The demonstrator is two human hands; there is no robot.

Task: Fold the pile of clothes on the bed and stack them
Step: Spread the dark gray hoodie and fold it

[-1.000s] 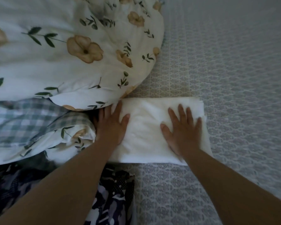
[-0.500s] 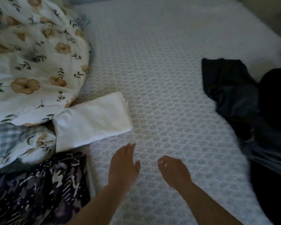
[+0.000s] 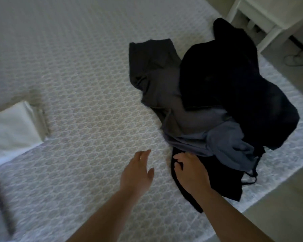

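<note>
A pile of unfolded clothes lies on the right of the bed (image 3: 80, 81): a dark grey garment (image 3: 157, 81), a large black garment (image 3: 234, 81), a blue-grey garment (image 3: 226, 144) and a black garment (image 3: 215, 179) nearest me. My right hand (image 3: 191, 169) rests on the near edge of the black garment, its fingers curled and pinching the fabric. Just left of the pile, my left hand (image 3: 138, 169) hovers over the bare bed with relaxed fingers, holding nothing. A folded white garment (image 3: 12, 131) lies at the left edge.
The bed carries a pale patterned cover with a wide bare stretch between the folded white garment and the pile. A white bedside table (image 3: 269, 16) stands past the bed's far right corner, and a cable (image 3: 297, 58) lies on the floor beside it.
Both hands left the folded white garment and moved right across the bed. The view swung right to the dark pile, and my right hand now pinches the black garment's edge.
</note>
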